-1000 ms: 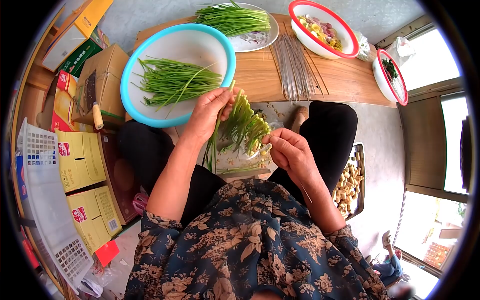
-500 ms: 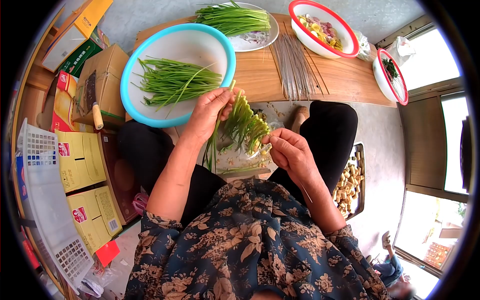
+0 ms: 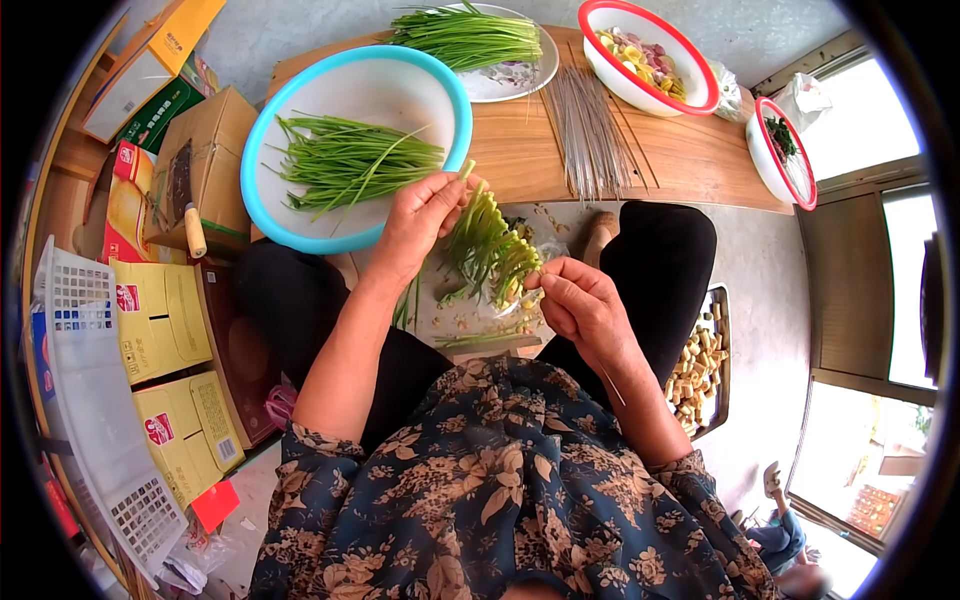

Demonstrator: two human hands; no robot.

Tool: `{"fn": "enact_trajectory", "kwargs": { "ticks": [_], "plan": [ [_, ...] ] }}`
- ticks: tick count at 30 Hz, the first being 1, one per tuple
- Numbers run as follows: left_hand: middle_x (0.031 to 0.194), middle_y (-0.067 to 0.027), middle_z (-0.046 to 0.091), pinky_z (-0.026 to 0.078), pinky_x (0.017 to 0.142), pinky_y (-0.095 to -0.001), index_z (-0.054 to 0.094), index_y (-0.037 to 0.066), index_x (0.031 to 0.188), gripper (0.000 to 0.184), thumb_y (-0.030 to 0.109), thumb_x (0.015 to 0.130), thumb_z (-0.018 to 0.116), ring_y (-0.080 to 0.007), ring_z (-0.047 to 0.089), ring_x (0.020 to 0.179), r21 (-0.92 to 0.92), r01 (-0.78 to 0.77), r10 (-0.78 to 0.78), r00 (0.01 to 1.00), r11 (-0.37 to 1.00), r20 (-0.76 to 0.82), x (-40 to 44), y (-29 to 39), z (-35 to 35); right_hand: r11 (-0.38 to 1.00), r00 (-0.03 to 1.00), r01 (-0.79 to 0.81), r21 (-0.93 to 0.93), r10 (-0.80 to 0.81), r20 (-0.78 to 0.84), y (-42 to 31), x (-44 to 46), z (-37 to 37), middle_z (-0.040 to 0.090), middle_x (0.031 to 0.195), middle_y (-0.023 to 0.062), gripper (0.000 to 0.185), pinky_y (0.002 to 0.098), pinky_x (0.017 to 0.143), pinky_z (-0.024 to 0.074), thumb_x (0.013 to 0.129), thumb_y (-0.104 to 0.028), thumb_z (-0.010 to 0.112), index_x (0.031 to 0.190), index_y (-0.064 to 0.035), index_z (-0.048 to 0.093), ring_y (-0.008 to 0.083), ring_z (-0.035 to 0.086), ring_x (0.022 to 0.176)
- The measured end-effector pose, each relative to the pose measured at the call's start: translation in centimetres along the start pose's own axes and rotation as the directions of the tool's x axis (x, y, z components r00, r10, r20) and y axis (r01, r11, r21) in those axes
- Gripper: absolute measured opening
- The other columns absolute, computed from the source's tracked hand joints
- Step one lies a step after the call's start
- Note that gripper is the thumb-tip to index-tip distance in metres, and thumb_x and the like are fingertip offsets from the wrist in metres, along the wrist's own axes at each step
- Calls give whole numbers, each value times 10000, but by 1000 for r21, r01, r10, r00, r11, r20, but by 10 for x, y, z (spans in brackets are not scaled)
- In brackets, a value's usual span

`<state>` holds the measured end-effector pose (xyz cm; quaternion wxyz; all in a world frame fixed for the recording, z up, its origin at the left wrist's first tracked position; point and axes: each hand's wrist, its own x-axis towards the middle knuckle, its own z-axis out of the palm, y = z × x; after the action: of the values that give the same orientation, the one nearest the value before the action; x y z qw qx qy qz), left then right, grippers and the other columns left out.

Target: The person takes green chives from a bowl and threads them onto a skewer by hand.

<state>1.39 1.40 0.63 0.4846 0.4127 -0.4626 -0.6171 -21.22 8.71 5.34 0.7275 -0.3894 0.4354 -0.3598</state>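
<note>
My left hand is closed on a few green chives; a stub of them pokes up past the fingertips and their leaves hang below my wrist. Beside it, a row of folded chives is packed along a thin metal skewer. Pinched between thumb and fingers, the skewer is in my right hand, its bare end sticking out toward my forearm. Most of the skewer is hidden by the chives and my hand. Loose chives lie in a white basin with a turquoise rim beyond my left hand.
On the wooden table are bare skewers, a plate of chives and a red-rimmed bowl of sliced food. A tray of short rolled pieces sits at right. Boxes and a cleaver are at left.
The chive leaves hanging under my left hand have swung left, partly behind my forearm. Both hands stay almost in place, and the row on the skewer has shifted only slightly.
</note>
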Motion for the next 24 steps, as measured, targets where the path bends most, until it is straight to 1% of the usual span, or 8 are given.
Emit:
{"fn": "enact_trajectory", "kwargs": {
  "ticks": [3, 5, 15, 18, 20, 24],
  "plan": [
    [769, 66, 491, 306, 555, -191, 673, 22, 1058, 297, 267, 1006, 515, -34, 397, 626, -4, 2, -2, 1000, 1000, 25, 0, 2, -1, 1000, 1000, 0, -5, 0, 5, 0, -1, -1, 387, 567, -85, 185, 208, 449, 184, 968, -146, 528, 972, 10, 628, 21, 284, 482],
    [762, 65, 500, 304, 556, -191, 673, 19, 1053, 297, 269, 1004, 520, -33, 394, 628, -6, 32, -32, 998, 999, 51, 0, 3, -4, 1000, 1000, 1, -10, -1, 8, 0, -1, -2, 387, 566, -84, 185, 209, 449, 183, 966, -144, 528, 972, 11, 628, 21, 284, 481],
    [768, 64, 541, 311, 559, -192, 679, 15, 1044, 287, 253, 1000, 526, -32, 404, 634, 9, 21, -21, 997, 1000, 75, -1, 2, -8, 1000, 1000, -2, 27, 2, 28, 1, -1, -2, 388, 555, -79, 193, 209, 446, 183, 964, -141, 523, 967, 22, 626, 22, 284, 474],
    [779, 61, 551, 316, 560, -194, 682, 14, 1047, 279, 239, 1000, 523, -34, 406, 636, 16, 20, -22, 995, 1000, 92, 0, 1, -9, 999, 1000, -6, 40, 5, 28, 1, -1, -2, 389, 552, -79, 193, 206, 446, 183, 966, -141, 520, 963, 21, 626, 20, 281, 471],
    [795, 55, 559, 317, 560, -192, 682, 15, 1052, 272, 223, 1002, 514, -35, 413, 647, 68, -2, -6, 993, 998, 115, 1, -1, -10, 999, 1000, -10, 44, 8, 27, 1, 0, -2, 389, 551, -79, 193, 204, 446, 183, 967, -141, 519, 960, 20, 625, 20, 279, 469],
    [845, 42, 577, 329, 595, -190, 681, 12, 1057, 257, 193, 1001, 507, -41, 417, 682, 39, 17, -21, 993, 999, 119, 1, -6, -7, 998, 999, 5, 56, -7, 32, 0, 2, -1, 390, 552, -79, 196, 201, 448, 185, 971, -146, 517, 957, 17, 625, 19, 278, 468]
  ]
}}
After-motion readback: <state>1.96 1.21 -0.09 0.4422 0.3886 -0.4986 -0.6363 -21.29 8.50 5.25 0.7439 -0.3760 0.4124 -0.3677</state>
